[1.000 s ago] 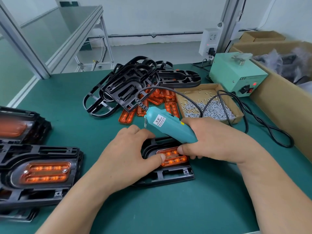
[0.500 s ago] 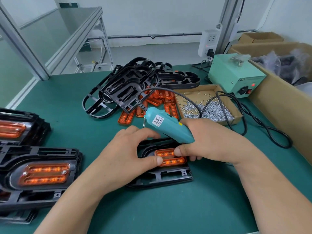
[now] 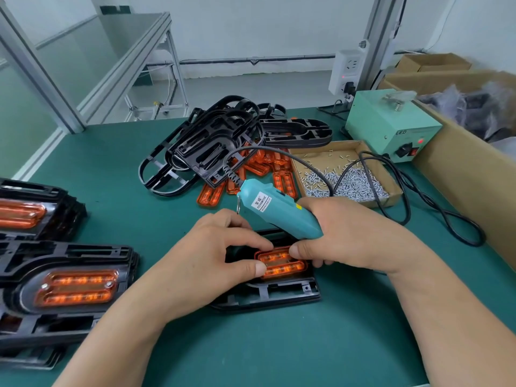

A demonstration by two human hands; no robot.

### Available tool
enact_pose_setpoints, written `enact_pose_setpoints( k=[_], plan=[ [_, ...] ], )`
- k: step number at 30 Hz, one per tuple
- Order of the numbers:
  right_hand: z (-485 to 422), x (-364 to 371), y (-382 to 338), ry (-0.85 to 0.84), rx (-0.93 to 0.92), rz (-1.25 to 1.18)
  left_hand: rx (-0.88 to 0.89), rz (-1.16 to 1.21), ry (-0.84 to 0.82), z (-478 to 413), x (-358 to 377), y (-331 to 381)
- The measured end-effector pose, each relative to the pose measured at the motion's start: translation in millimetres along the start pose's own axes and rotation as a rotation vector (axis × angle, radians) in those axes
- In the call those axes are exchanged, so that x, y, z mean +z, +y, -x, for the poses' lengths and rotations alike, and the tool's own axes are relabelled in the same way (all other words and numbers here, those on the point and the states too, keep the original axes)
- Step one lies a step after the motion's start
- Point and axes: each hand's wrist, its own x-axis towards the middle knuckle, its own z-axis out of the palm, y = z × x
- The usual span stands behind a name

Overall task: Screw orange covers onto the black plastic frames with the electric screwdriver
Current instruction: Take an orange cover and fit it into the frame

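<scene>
A black plastic frame (image 3: pixel 279 296) lies on the green mat in front of me with an orange cover (image 3: pixel 282 264) seated in it. My left hand (image 3: pixel 212 255) pinches the cover's left end between thumb and fingers. My right hand (image 3: pixel 351 236) grips the teal electric screwdriver (image 3: pixel 276 212), its body slanting up to the left, and its thumb touches the cover's right end. The screwdriver's tip is hidden behind my hands.
Finished frames with orange covers (image 3: pixel 75 286) are stacked at the left. A pile of bare black frames (image 3: pixel 212 146) and loose orange covers (image 3: pixel 279 174) lies behind. A cardboard tray of screws (image 3: pixel 349 178), a green power unit (image 3: pixel 391 127) with black cables (image 3: pixel 435 205), and cardboard boxes (image 3: pixel 469 174) stand at right.
The frame and cover have shifted a little left and nearer to me. My left fingers have closed in on the cover's left end, and my right thumb has come onto its right end.
</scene>
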Motion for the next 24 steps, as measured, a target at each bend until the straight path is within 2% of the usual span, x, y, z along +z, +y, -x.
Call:
enact_pose_setpoints(
  k=[9,24],
  plan=[
    [0.2,0.6,-1.2,-0.007,-0.015,0.056,0.052,-0.077,0.0,-1.4,0.7,3.0],
    [1.4,1.2,-3.4,-0.016,0.006,0.051,0.006,-0.089,0.062,-0.7,5.9,12.3]
  ],
)
